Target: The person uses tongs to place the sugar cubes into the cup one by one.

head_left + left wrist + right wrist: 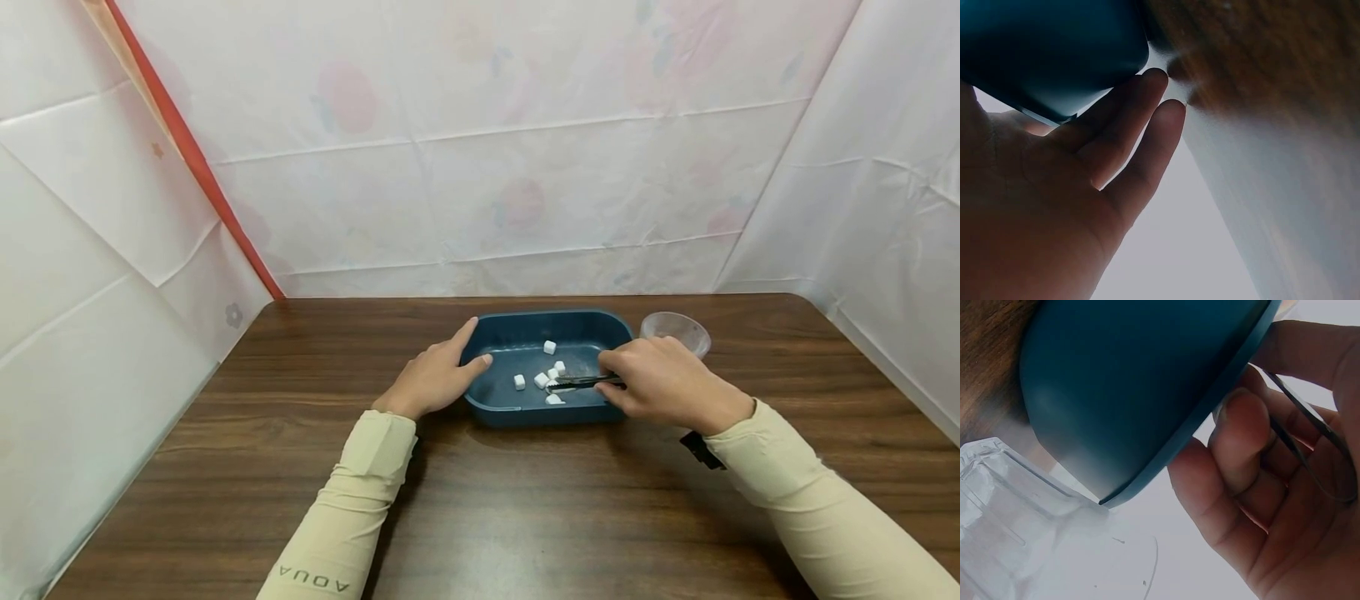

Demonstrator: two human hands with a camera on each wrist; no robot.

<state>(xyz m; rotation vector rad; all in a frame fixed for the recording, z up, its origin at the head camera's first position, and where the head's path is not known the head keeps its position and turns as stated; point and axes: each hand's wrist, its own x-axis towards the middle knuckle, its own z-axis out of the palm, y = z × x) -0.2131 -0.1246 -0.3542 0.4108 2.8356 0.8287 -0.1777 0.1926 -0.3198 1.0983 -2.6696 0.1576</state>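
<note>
A dark blue rectangular tray [495, 410] sits on the table with several small white cubes [541, 380] inside. My left hand [433, 377] rests at its left end, the thumb over the rim. In the left wrist view, fairly straight fingers [1141, 156] lie against the tray's outer side. Over the right end, my right hand [667, 379] holds black tongs [585, 382], their tips among the cubes near the tray's middle. The right wrist view shows the bent end of the tongs [1325, 487] against the palm; the tray wall hides the tips there.
A clear plastic cup [678, 327] stands just right of the tray, partly behind my right hand. The brown wooden table [480, 508] reaches back to a pale patterned curtain [465, 167], with more white sheeting along both sides.
</note>
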